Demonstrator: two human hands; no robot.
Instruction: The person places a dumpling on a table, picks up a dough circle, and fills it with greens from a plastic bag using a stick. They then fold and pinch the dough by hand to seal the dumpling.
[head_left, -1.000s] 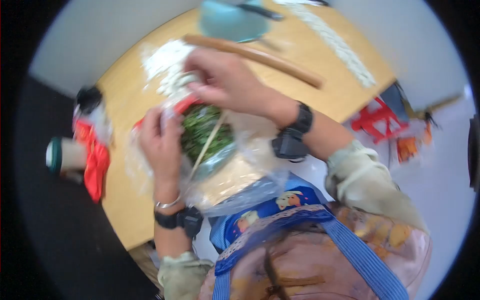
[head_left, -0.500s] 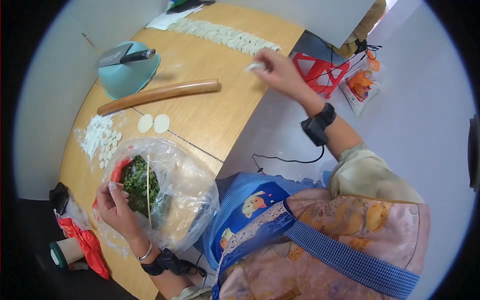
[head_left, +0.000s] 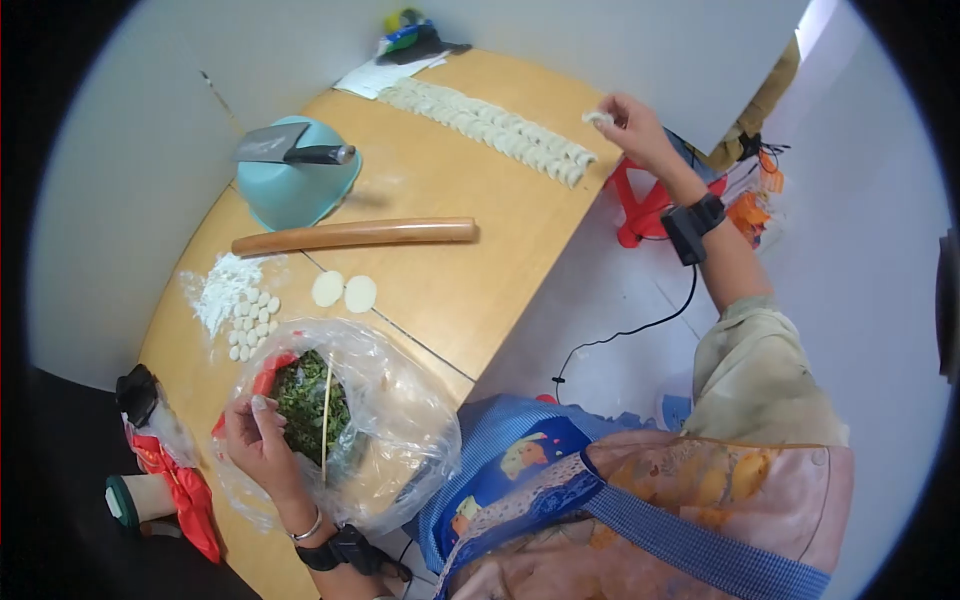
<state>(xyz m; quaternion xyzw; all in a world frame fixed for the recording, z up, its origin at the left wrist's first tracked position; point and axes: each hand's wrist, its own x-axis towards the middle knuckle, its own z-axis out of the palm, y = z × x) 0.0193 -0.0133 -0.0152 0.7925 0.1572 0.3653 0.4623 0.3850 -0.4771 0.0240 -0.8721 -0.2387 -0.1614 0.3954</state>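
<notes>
My right hand [head_left: 637,132] pinches a pale folded dumpling [head_left: 597,118] above the table's far right corner. Close by, rows of folded dumplings [head_left: 490,125] lie overlapping in a long band. My left hand [head_left: 262,440] is by the near left rim of a clear plastic bag [head_left: 405,400], its fingers curled; whether they grip anything is hidden. Inside the bag's opening is chopped green filling [head_left: 305,400], with a thin pale stick [head_left: 327,410] across it. Two round dough wrappers [head_left: 328,289] lie flat beyond the bag, beside small dough pieces [head_left: 252,322].
A wooden rolling pin [head_left: 355,235] lies across the table. Behind it a cleaver [head_left: 290,147] rests on an upturned teal bowl [head_left: 300,190]. Flour [head_left: 228,287] is heaped at the left. A red stool [head_left: 640,205] stands beyond the right edge; a cable hangs from my right wrist.
My right hand has carried the dumpling to the end of the dumpling rows, and my head view has shifted. My left hand stays by the bag.
</notes>
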